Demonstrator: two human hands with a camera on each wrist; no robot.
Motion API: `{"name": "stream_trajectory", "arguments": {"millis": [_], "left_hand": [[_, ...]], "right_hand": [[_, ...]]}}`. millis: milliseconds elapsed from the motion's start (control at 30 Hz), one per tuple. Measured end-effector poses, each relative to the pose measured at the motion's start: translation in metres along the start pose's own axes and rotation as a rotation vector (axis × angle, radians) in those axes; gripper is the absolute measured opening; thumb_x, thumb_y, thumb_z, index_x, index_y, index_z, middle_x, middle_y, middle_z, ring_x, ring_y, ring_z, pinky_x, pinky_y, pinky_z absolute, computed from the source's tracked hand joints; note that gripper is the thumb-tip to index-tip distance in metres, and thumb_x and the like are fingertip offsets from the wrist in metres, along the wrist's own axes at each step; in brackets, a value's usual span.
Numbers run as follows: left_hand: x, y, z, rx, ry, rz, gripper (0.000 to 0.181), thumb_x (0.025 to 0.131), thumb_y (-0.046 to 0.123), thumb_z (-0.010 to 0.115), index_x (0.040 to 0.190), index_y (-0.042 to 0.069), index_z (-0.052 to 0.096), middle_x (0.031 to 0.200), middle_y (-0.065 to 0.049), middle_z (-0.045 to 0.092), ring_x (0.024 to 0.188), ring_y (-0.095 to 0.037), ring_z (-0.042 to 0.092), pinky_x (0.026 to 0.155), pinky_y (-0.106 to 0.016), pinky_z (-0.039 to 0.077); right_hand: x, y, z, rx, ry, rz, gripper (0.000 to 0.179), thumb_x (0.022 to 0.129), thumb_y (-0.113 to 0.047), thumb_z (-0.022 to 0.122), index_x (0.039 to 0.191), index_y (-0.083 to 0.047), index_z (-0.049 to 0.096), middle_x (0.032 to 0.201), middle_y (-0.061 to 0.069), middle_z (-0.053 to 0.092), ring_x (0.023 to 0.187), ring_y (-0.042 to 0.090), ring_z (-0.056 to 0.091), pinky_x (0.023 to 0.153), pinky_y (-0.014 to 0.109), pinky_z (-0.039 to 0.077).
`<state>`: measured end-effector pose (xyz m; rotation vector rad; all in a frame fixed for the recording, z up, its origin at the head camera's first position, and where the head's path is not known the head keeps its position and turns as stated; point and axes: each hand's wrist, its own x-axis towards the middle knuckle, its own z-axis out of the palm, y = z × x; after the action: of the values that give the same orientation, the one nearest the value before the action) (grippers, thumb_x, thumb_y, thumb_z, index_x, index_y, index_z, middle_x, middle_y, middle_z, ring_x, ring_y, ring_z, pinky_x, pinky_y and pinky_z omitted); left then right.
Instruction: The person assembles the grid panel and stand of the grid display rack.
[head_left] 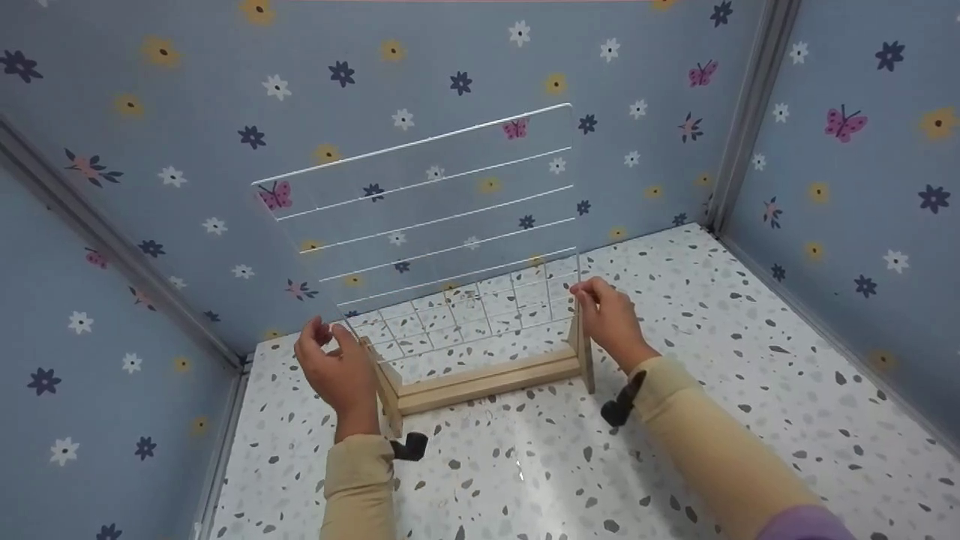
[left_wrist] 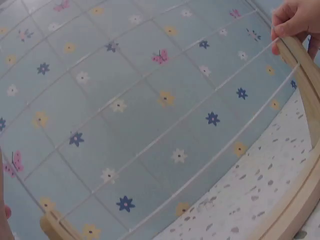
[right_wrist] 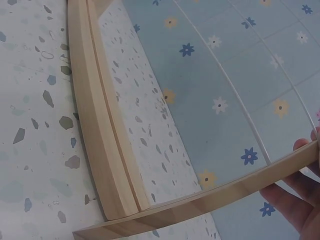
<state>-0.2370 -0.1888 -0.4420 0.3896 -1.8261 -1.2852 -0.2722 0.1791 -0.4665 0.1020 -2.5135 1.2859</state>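
Note:
A white wire grid panel (head_left: 420, 141) stands tilted between the two side uprights of a pale wooden stand. The stand's crossbar (right_wrist: 95, 125) joins the uprights low down. My right hand (head_left: 611, 319) pinches the panel's right edge at the top of the right upright (head_left: 586, 364), its fingertips on both sides of the wood in the right wrist view. Beside the left upright (head_left: 388, 394), my left hand (head_left: 337, 367) has loosely bent fingers, with the thumb close to the panel's left edge. Only a sliver of that hand shows in the left wrist view.
The stand rests on a white speckled tabletop (head_left: 517, 465). Blue panels with flowers and butterflies rise behind (head_left: 465, 45) and at both sides, with grey posts (head_left: 739, 127) at the corners. Dark wrist mounts (head_left: 411, 446) stick out from both sleeves.

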Motion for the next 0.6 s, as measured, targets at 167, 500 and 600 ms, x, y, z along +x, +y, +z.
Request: {"name": "stream_trajectory", "arguments": {"millis": [167,500,600], "left_hand": [[0.003,-0.023,-0.011,-0.027,-0.124,-0.028,0.043,0.104,0.019,0.057,0.143,0.003,0.050,0.136,-0.013,0.053,0.128,-0.025,0.052,0.103,-0.044,0.045],[0.004,-0.038,-0.014,-0.015,-0.392,-0.129,0.042,0.108,0.024,0.050,0.146,0.007,0.050,0.149,-0.012,0.050,0.141,-0.028,0.044,0.114,-0.043,0.037],[0.005,-0.040,-0.014,0.003,-0.443,-0.165,0.042,0.109,0.025,0.048,0.146,0.007,0.050,0.149,-0.013,0.050,0.142,-0.029,0.042,0.115,-0.044,0.036]], "right_hand": [[-0.001,0.000,0.001,0.007,0.006,-0.013,0.017,0.107,-0.018,0.052,0.114,-0.008,0.064,0.117,0.010,0.070,0.106,0.025,0.066,0.091,0.044,0.054],[-0.001,0.000,0.001,-0.003,0.024,-0.023,0.016,0.107,-0.016,0.052,0.112,-0.007,0.064,0.115,0.010,0.071,0.103,0.024,0.066,0.089,0.044,0.054],[-0.001,0.000,0.001,-0.001,0.017,-0.016,0.015,0.107,-0.016,0.052,0.112,-0.008,0.064,0.117,0.010,0.071,0.105,0.024,0.066,0.090,0.045,0.054]]}}
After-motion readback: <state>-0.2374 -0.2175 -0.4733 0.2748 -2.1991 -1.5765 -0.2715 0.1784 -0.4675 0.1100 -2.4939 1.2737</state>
